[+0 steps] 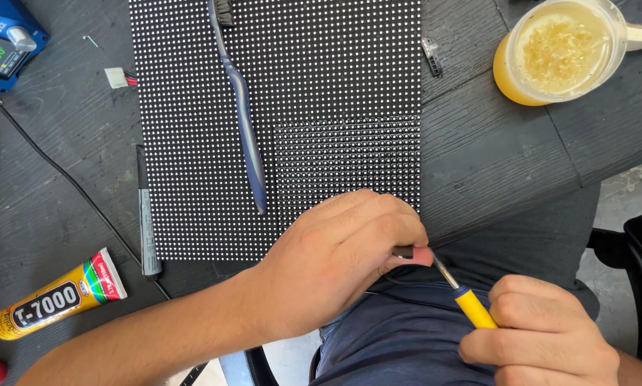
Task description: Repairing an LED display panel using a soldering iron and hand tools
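Note:
A black panel dotted with rows of tiny white points (pixel 192 129) lies flat on the dark wooden table. My left hand (pixel 335 257) rests at its near right corner, fingers curled around a small dark part (pixel 404 251). My right hand (pixel 542 336), lower right over my lap, grips a tool with a yellow handle (pixel 474 307) whose thin metal shaft (pixel 444 271) points up-left to the dark part in my left fingers. A blue toothbrush (pixel 243 114) lies lengthwise on the panel.
A yellow adhesive tube (pixel 56 297) lies at lower left beside a dark pen-like tool (pixel 148 229). A blue device with a display (pixel 2 46) and its cable sit top left. A plastic cup of yellowish paste (pixel 558 51) stands top right; a small black connector (pixel 432 61) lies nearby.

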